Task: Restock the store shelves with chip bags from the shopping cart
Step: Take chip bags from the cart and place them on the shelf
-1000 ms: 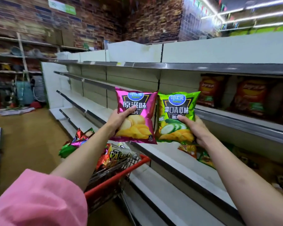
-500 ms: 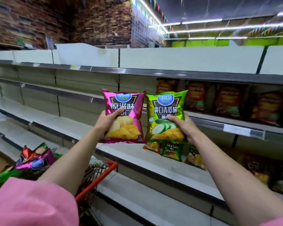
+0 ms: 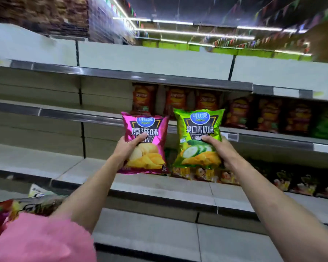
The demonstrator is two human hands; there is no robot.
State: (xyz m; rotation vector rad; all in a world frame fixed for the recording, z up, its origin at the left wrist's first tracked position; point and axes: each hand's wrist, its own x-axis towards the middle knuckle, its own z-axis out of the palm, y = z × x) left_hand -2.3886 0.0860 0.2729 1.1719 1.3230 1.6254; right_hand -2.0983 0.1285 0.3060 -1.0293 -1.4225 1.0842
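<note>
Both hands up at frame centre, each holding one bag. Left hand (image 3: 126,148) grips the glossy magenta foil chip bag (image 3: 145,143) by its lower left edge, thumb across the front under the white lettering, fingers behind (not visible). Right hand (image 3: 219,148) grips the glossy lime-green foil chip bag (image 3: 198,138) by its lower right side, thumb over the front near the cucumber picture. Bags upright, side by side, narrow gap between them, not touching as far as I can tell. Both are held in the air in front of the grey metal store shelving (image 3: 159,76), level with the second shelf edge.

Head view only, motion-blurred at the edges:
- Behind the bags, centre to right: row of dark red-orange chip bags (image 3: 176,100) standing on the second shelf, running to the right edge, with a green one at far right (labels unreadable).
- Shelf below, right of centre: row of smaller mixed-colour snack packets (image 3: 206,173) (blurred, can't tell the type).
- Left half of the shelving: bare grey boards.
- Lower left corner: pink fabric sleeve (image 3: 42,241) on the left arm; just above it a blurred heap of red, purple and green foil bags (image 3: 0,210), with a bit of cart wire (image 3: 38,195) next to them.
- Top of frame: white strip ceiling lights (image 3: 178,22), brick wall upper left.
</note>
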